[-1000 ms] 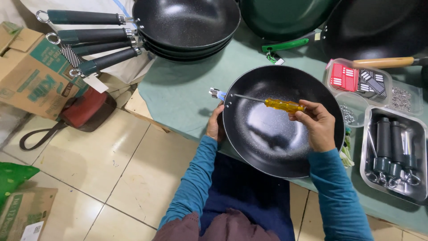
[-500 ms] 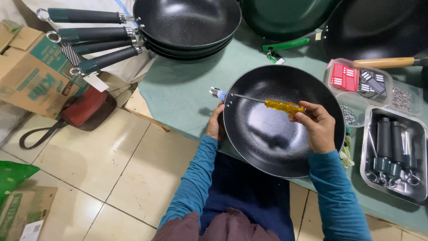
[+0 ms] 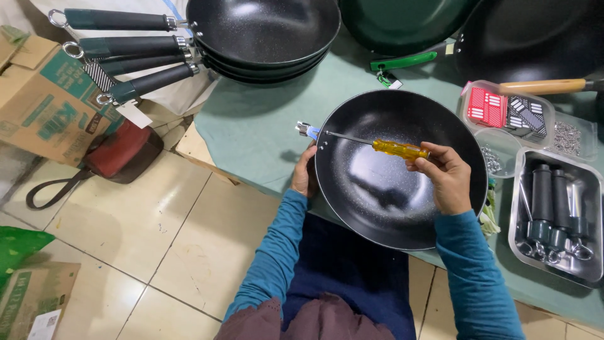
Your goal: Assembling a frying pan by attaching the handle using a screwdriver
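A black speckled wok pan (image 3: 390, 189) lies at the near edge of a green-covered table (image 3: 258, 132). My left hand (image 3: 305, 175) grips its left rim, just below a small metal bracket (image 3: 306, 130) on that rim. My right hand (image 3: 443, 173) holds a yellow-handled screwdriver (image 3: 397, 148) across the pan, its thin shaft pointing left with the tip at the rim beside the bracket.
A stack of black woks with dark handles (image 3: 251, 31) sits at the table's far left. A metal tray of loose handles (image 3: 557, 214) and a clear box of small parts (image 3: 506, 110) stand at the right. Cardboard boxes (image 3: 44, 101) and a red pan (image 3: 116, 154) lie on the tiled floor.
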